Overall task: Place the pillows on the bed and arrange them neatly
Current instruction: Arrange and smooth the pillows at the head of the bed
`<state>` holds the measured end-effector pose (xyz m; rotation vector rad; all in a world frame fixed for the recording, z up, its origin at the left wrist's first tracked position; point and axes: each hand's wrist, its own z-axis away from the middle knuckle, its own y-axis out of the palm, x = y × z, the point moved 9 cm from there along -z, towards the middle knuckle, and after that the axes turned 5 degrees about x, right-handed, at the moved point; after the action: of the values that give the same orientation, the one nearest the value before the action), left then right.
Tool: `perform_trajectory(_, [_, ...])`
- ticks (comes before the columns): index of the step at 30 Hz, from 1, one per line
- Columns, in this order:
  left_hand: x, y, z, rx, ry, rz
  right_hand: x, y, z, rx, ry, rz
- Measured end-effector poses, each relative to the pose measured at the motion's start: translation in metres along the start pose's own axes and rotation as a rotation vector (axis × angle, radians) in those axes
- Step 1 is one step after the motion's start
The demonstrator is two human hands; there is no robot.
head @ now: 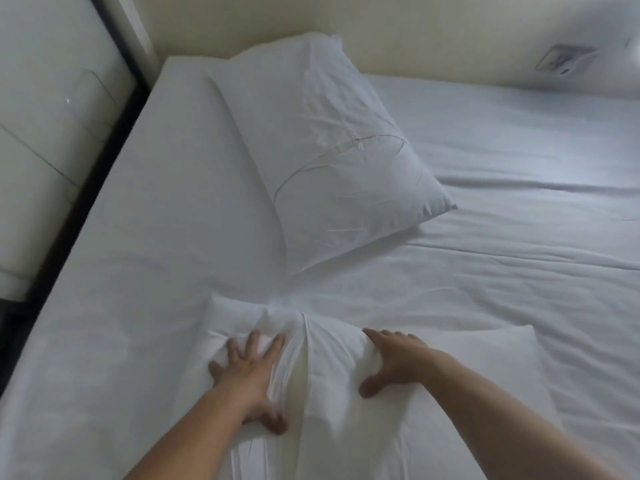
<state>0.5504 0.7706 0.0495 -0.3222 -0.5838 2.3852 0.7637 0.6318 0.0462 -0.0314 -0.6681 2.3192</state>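
Note:
A white pillow (322, 147) lies at an angle near the head of the bed (519, 161), its far end close to the wall. A second white pillow (325, 362) lies near me at the bottom of the view, creased down its middle. My left hand (249, 372) presses flat on its left half with fingers spread. My right hand (394, 362) presses on its right half, thumb out to the left. Neither hand grips the fabric. The pillow's near end runs out of view.
A pale cabinet or wall panel (52, 133) stands left of the bed behind a dark gap (86, 188). A cream wall (415, 36) runs behind the bed, with a blurred socket plate (564, 60) at upper right. White sheet stretches to the right.

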Motion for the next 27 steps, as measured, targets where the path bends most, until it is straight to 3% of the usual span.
perform_trajectory(3, [-0.008,-0.003,-0.004,-0.040,0.040,-0.017,-0.002,0.000,-0.005,-0.103,0.031,-0.045])
perform_trajectory(6, [-0.031,-0.011,0.004,-0.078,0.144,-0.038,-0.024,-0.007,0.023,-0.028,0.023,-0.192])
perform_trajectory(10, [-0.121,-0.044,0.019,-0.160,0.426,-0.040,-0.110,-0.023,0.091,0.066,0.186,-0.314])
perform_trajectory(13, [-0.198,-0.080,0.036,-0.238,0.596,0.008,-0.195,-0.043,0.140,-0.025,0.362,-0.221])
perform_trajectory(16, [-0.231,-0.116,0.048,-0.310,0.595,0.027,-0.236,-0.077,0.174,-0.105,0.543,0.030])
perform_trajectory(21, [-0.199,-0.169,0.038,-0.307,0.413,0.035,-0.153,-0.161,0.143,-0.292,0.317,0.045])
perform_trajectory(27, [-0.106,-0.246,0.013,-0.419,0.301,0.121,-0.020,-0.239,0.076,-0.381,0.150,0.046])
